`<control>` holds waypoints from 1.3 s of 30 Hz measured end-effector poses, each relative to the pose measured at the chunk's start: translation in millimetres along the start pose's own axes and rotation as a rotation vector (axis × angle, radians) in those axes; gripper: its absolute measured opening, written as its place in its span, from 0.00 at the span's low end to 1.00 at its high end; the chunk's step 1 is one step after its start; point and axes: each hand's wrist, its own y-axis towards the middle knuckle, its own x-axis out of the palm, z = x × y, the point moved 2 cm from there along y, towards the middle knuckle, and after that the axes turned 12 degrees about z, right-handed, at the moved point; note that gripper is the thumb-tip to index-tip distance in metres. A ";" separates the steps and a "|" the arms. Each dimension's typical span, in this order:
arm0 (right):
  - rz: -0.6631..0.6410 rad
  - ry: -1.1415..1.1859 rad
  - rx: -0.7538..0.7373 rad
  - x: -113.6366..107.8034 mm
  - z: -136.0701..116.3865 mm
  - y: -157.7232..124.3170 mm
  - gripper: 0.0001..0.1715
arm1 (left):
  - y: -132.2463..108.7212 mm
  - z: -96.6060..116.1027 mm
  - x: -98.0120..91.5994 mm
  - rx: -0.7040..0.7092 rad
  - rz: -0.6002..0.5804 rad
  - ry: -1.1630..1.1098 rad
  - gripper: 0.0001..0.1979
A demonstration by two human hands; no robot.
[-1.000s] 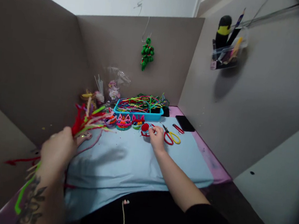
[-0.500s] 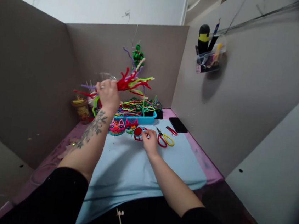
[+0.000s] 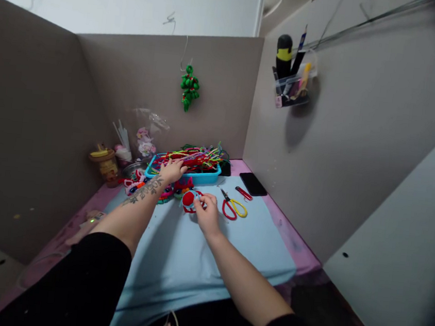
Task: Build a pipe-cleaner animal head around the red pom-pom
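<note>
Print on the brown cup (image 3: 107,168) is too small to be read. Fuzzy sticks (image 3: 207,156) in the blue tray (image 3: 208,177) are touched by the left hand (image 3: 173,171), fingers a bit spread. Over blue cloth (image 3: 228,247), a red-and-blue piece (image 3: 188,198) is pinched by the right hand (image 3: 208,213), fingertips together. A blue pencil (image 3: 302,39) is held in the clear wall box (image 3: 282,100).
</note>
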 end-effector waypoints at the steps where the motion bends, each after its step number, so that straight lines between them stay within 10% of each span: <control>1: 0.008 -0.006 0.003 -1.4 -0.4 1.1 0.09 | 0.1 -0.1 -5.8 -0.003 0.029 -0.032 0.22; 7: 0.070 -0.029 0.006 -7.4 3.8 9.9 0.09 | -44.9 -1.2 -30.4 -0.102 0.235 -0.271 0.18; 16: 0.075 -0.054 -0.047 -3.3 20.1 13.6 0.12 | -148.5 7.2 0.4 -0.227 0.109 -0.745 0.11; 39: -0.091 0.022 0.016 2.8 18.3 9.7 0.18 | -162.8 20.2 6.4 -0.580 0.021 -1.267 0.29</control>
